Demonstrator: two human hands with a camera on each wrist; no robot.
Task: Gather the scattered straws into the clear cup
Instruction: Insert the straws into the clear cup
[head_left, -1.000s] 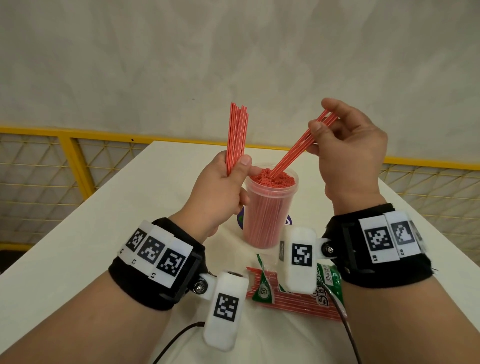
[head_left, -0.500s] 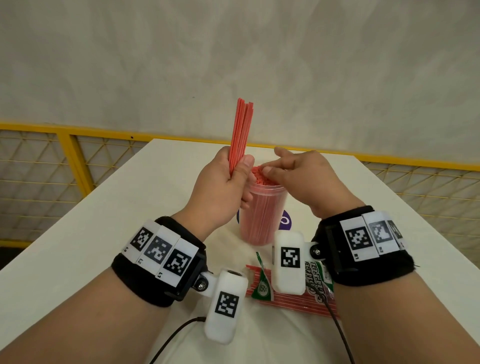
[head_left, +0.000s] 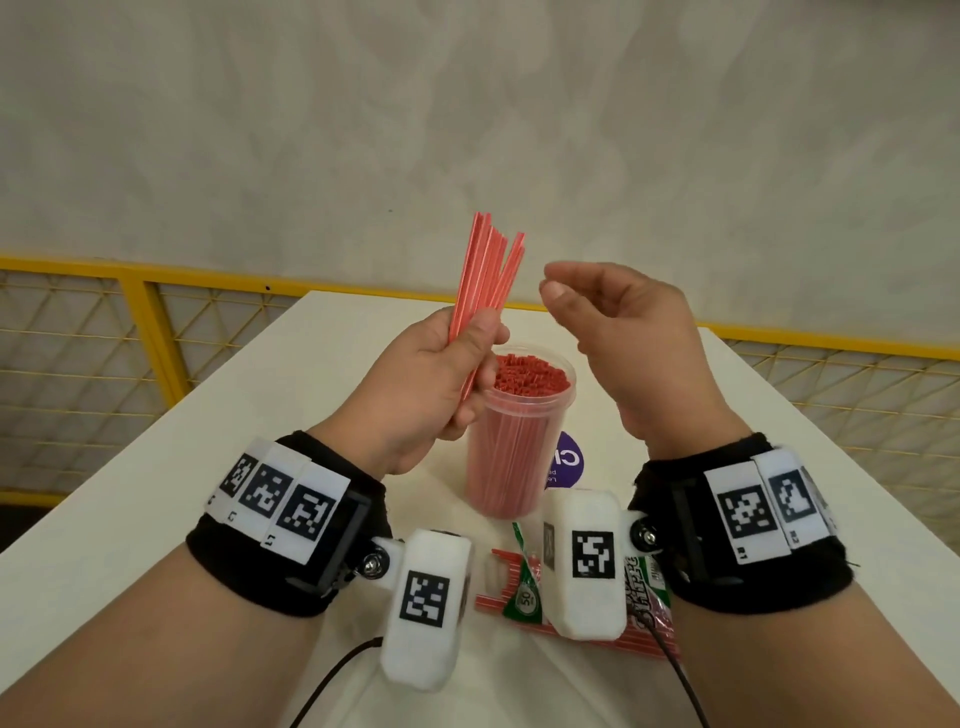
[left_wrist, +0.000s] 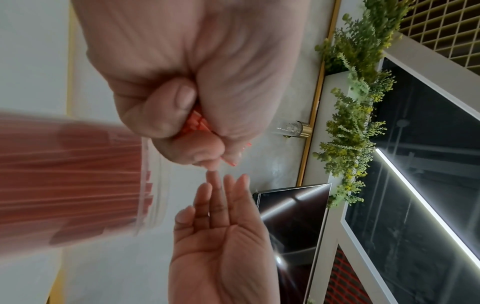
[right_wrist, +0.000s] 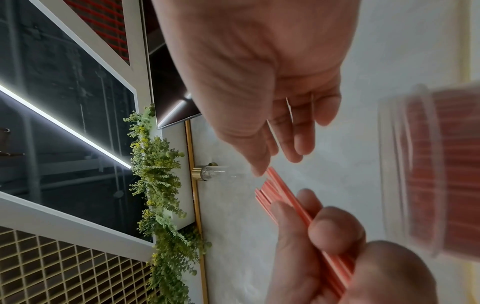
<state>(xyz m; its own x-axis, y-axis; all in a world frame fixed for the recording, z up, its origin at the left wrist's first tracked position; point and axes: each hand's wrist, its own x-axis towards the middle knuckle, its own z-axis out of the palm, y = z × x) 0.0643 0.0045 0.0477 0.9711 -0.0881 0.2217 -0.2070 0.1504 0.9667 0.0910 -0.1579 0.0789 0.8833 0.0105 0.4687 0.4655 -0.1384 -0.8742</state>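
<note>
A clear cup (head_left: 511, 447) packed with red straws stands upright in the middle of the white table (head_left: 156, 467); it shows blurred in both wrist views (left_wrist: 78, 181) (right_wrist: 441, 174). My left hand (head_left: 431, 384) grips a small bundle of red straws (head_left: 485, 275) upright, just left of and above the cup's rim. The same bundle (right_wrist: 298, 207) pokes out between thumb and fingers in the right wrist view. My right hand (head_left: 613, 332) hovers empty above and right of the cup, fingers relaxed and straight (left_wrist: 223, 197), its fingertips close to the bundle's top.
A torn green-and-white straw packet (head_left: 524, 597) with more red straws lies at the near table edge, partly behind the wrist cameras. A purple round sticker (head_left: 569, 460) sits beside the cup. Yellow mesh railing (head_left: 104, 338) borders the table's far and left sides.
The right hand pushed its few straws down into the cup, let go, then rose empty toward the left hand's bundle. The left hand stayed beside the cup, its bundle tilting slightly right.
</note>
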